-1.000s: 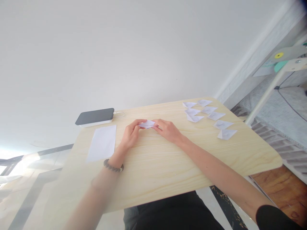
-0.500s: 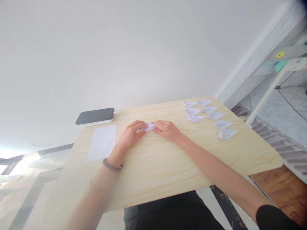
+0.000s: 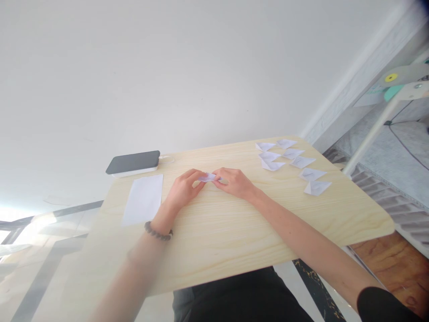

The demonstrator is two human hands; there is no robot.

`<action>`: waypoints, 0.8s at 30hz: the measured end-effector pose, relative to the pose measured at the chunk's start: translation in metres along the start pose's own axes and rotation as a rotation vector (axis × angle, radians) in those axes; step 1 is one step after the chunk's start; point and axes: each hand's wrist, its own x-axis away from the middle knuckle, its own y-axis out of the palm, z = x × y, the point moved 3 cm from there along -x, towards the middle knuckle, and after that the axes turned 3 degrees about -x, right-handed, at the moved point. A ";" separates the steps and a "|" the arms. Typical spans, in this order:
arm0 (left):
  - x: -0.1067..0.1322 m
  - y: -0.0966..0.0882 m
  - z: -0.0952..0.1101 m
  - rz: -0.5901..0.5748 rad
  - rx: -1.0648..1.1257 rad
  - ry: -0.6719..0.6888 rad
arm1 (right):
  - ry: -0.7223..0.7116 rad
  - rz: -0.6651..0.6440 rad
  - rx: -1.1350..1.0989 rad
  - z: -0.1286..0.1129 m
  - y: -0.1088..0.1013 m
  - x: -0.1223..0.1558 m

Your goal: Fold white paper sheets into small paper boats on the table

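Between my two hands, over the middle of the wooden table, is a small folded white paper. My left hand pinches its left end with thumb and fingers, and a dark bead bracelet circles that wrist. At the paper's right end, the thumb and fingertips of my right hand are closed on it. Fingertips cover both ends, so its full shape is partly hidden. Flat white sheets of paper lie to the left of my left hand.
Several folded paper boats stand in two rows at the table's right. A dark-screened phone rests on a white block at the back left, with a white cable. Behind the table rises a wall; a white metal frame stands right.
The folded paper looks narrower and flatter now, its middle pressed together between my fingers. Both hands stay in nearly the same place.
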 end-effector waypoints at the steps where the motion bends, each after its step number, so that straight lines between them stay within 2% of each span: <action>1: 0.000 0.000 0.000 -0.008 -0.002 0.013 | -0.007 -0.006 -0.001 -0.001 0.000 0.000; 15: 0.000 -0.001 -0.002 -0.032 -0.120 0.074 | 0.025 -0.077 0.034 0.001 -0.001 -0.001; 20: 0.001 -0.002 -0.005 -0.017 -0.143 0.053 | 0.025 -0.099 0.022 0.003 -0.002 -0.001; 24: 0.001 0.000 -0.008 -0.034 -0.084 -0.004 | 0.079 -0.085 0.021 0.007 -0.002 -0.001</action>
